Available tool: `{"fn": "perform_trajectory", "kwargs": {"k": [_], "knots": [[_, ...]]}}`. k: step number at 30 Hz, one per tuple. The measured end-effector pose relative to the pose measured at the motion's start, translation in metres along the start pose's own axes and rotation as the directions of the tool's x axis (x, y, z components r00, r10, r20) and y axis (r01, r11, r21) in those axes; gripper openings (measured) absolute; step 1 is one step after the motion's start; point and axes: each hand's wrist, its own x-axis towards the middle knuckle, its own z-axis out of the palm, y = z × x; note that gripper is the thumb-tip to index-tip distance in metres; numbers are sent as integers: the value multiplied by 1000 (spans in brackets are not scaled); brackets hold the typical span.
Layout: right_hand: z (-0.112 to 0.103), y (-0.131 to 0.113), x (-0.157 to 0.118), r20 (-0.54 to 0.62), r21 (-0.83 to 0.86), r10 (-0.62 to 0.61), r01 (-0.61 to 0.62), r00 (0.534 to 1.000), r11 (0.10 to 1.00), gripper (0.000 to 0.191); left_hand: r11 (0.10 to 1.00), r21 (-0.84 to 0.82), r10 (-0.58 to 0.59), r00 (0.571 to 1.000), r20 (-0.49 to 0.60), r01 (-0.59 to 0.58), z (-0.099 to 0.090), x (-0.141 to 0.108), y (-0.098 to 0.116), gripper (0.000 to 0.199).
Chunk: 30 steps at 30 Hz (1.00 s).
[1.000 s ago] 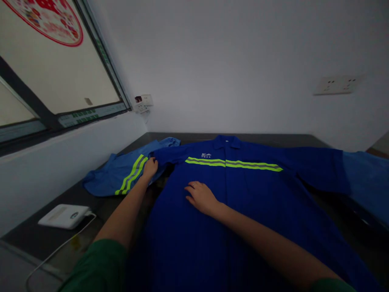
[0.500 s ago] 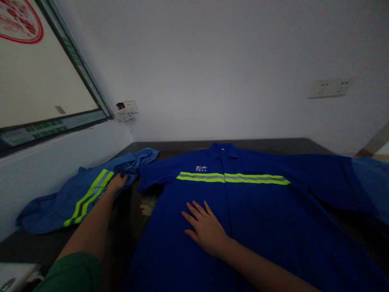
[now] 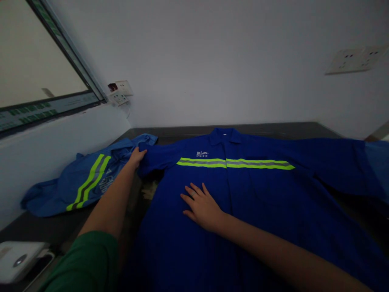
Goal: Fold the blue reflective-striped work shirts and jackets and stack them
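Head view: deep-blue jacket laid out front up

The jacket (image 3: pixel 255 194) covers the middle of the dark tabletop (image 3: pixel 188 130), collar (image 3: pixel 225 136) at twelve o'clock, its chest crossed by a yellow-green band (image 3: pixel 259 164) with a grey centre; a small white logo (image 3: pixel 201 154) sits above. The right hand (image 3: pixel 203 207) lies on the front, fingers spread wide. At ten o'clock, the left hand (image 3: pixel 139 155) touches the sleeve edge, fingers narrowed; whether it pinches cloth, I cannot tell. Just beyond lies rumpled, lighter-blue striped cloth (image 3: pixel 71 178). A white device (image 3: pixel 21 259) rests at eight; wall sockets (image 3: pixel 354 61) show at two.
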Motion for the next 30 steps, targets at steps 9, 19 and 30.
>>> {"fn": "perform_trajectory", "kwargs": {"k": [9, 19, 30], "knots": [[-3, 29, 119, -108, -57, 109, -116, 988, 992, 52, 992, 123, 24, 961, -275, 11, -7, 4, 30, 59], [25, 41, 120, -64, -77, 84, -88, 994, 993, 49, 765, 239, 431, 751, 499, -598, 64, -86, 43, 47], [22, 37, 118, -69, -99, 85, -91, 994, 991, 49, 657, 356, 367, 694, 620, -665, 29, -70, 14, 52]]}}
